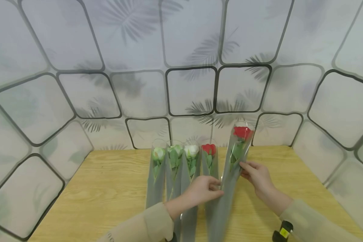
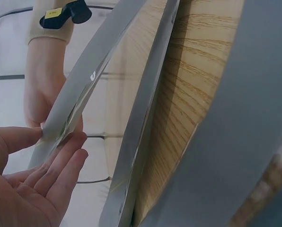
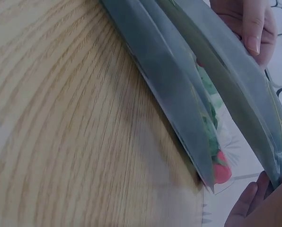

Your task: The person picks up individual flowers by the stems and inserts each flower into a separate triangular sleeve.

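A wrapped red rose [image 1: 242, 134] in a grey, clear-fronted sleeve stands tilted, its bloom raised above the table's back edge. My right hand [image 1: 258, 178] pinches the right edge of that sleeve below the bloom. Lower down on the left side, my left hand [image 1: 201, 190] holds the same sleeve, thumb on one face and fingers on the other in the left wrist view. Just left lies a second wrapped red rose [image 1: 209, 149], partly hidden behind the left hand. In the right wrist view the held sleeve [image 3: 231, 80] runs between both hands.
Further left lie a wrapped white rose [image 1: 191, 151] and two wrapped pale green-white roses [image 1: 159, 154], side by side, blooms toward the back. All rest on a wooden table [image 1: 109, 188]. A patterned cloth wall [image 1: 190, 90] rises behind and at both sides.
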Demonstrator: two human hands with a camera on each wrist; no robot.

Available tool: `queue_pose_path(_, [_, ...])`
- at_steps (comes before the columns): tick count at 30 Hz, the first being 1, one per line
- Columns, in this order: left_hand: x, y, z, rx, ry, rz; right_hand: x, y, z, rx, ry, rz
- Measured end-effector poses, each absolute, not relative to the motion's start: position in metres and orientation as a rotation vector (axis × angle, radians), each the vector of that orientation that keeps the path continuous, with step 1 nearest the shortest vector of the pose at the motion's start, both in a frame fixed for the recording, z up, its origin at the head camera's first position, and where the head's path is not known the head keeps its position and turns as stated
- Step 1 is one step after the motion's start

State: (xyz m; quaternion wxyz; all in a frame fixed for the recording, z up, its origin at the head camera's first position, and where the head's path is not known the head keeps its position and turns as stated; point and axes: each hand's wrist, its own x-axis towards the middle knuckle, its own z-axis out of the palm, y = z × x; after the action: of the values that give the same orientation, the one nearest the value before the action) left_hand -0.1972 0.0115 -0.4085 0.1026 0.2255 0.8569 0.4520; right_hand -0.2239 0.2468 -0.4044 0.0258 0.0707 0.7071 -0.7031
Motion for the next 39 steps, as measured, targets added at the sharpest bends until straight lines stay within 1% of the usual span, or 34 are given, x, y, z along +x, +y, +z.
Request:
queue_pose_path(13, [-0.204,0.025,-0.421,0.623,2.534,1.281,-0.246,0.249,-0.426,0.26,2.215,-2.128])
queue_pose_path(20, [-0.204,0.028,-0.427,0.605,2.546,1.252,-0.255,0.246,-0.438,0.255,2.287,-2.023])
queue_pose_path(27, [-0.203,0.029,-0.433,0.597,2.531,1.264,-0.265,0.242,-0.451,0.291,2.253,-2.033])
queue_pose_path(39, [-0.2,0.025,-0.434,0.608,2.439,1.328,-0.268,0.241,-0.451,0.337,2.293,-2.015])
